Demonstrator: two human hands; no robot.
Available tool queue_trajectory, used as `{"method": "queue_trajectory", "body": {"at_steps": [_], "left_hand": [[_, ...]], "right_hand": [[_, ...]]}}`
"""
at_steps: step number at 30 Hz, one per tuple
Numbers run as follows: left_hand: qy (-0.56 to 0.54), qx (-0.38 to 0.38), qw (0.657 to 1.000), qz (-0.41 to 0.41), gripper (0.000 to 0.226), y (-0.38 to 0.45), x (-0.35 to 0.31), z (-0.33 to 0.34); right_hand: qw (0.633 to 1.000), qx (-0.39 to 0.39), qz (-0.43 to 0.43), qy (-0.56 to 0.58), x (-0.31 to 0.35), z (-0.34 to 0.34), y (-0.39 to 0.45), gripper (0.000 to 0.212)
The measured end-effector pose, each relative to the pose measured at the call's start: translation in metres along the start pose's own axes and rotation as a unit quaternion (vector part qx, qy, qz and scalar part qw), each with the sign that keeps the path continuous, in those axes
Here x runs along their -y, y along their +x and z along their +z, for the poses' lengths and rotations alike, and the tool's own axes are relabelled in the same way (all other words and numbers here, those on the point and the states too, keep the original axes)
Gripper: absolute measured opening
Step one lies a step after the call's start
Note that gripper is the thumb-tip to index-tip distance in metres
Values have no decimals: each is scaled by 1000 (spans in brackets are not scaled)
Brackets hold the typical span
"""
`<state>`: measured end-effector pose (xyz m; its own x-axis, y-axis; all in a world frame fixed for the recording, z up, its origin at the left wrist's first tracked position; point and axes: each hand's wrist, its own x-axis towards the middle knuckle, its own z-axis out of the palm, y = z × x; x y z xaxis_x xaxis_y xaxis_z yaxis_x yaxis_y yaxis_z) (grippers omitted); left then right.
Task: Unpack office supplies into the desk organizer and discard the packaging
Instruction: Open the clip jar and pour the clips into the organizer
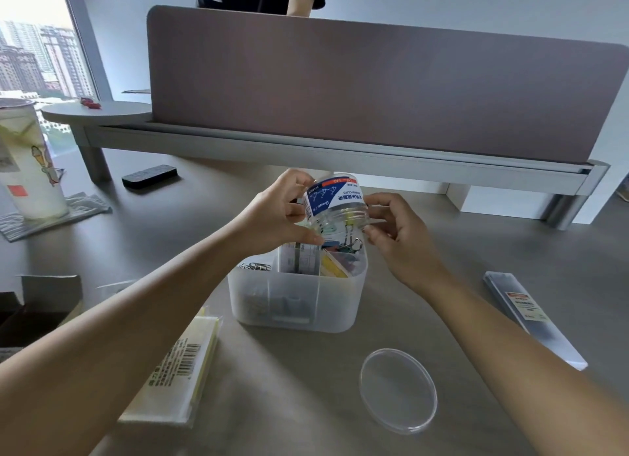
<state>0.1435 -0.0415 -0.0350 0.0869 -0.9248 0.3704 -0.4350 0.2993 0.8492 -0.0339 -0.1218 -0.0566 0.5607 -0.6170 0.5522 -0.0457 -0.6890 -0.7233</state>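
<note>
Jar (pixel 335 200) held upturned over organizer (pixel 296 295), clamped by left hand (pixel 275 214) grip; right hand (pixel 398 232) fingers pinching rim, so clips (pixel 343 244) are emptied into 1 o'clock compartment. Lid (pixel 398 391) set aside on surface (pixel 292 404), 5 o'clock.

Clear glossy plastic jar (pixel 335 200), frosted plastic organizer (pixel 296 302)
</note>
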Motion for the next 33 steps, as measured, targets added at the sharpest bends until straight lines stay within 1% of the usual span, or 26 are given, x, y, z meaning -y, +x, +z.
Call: {"method": "queue_trajectory", "body": {"at_steps": [6,9,11,13,16,20,25,27,30,33], "left_hand": [[45,-5,999,24,61,1,-3,2],[34,-9,999,29,63,0,-3,2],[48,-5,998,39,65,2,-3,-1],[70,5,997,19,63,2,-2,-2],[47,-14,999,5,63,1,-1,-1],[34,-36,998,26,62,1,-3,-1],[34,-42,998,30,62,2,-4,0],[67,-25,996,48,61,4,-5,-1],[143,-5,989,36,62,2,-3,1],[116,-8,993,34,65,0,-3,3]], "right_hand": [[999,-20,-24,-10,6,0,1,40],[998,-48,-31,-3,5,3,-1,40],[998,-50,-24,0,3,4,0,38],[999,-31,-7,-7,0,4,-1,30],[999,-38,-9,9,1,2,-1,25],[998,-51,-23,2,6,2,0,26],[997,-74,-27,0,7,2,1,29],[997,-77,-27,-15,5,1,2,28],[998,-50,-12,-47,1,0,-2,22],[998,-63,-5,-27,0,-3,-5,20]]}}
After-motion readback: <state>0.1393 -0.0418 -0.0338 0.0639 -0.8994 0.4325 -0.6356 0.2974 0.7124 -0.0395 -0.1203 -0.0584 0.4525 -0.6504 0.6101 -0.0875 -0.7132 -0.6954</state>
